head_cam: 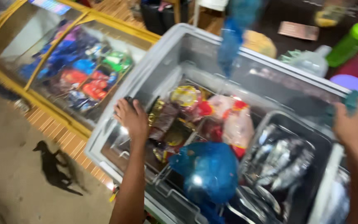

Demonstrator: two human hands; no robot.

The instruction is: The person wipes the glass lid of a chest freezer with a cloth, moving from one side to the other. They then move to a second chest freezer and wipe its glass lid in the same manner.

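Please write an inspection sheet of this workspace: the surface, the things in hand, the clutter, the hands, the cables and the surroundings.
Surface: grey chest freezer with glass top, contents visible.
Things in hand: left hand grips a dark handle on the glass lid; right hand rests at the freezer's right side, on something teal.
Clutter: blue plastic bag, red and yellow packets, fish in wire baskets.
Hands: both bare; right fingers not clearly seen.
Cables: nothing seen.
Surroundings: yellow-framed freezer to the left, green bottle, a small dark animal on the floor.

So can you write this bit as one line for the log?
left hand: on sliding glass lid | right hand: on freezer rim, teal cloth | inside: blue bag, fish
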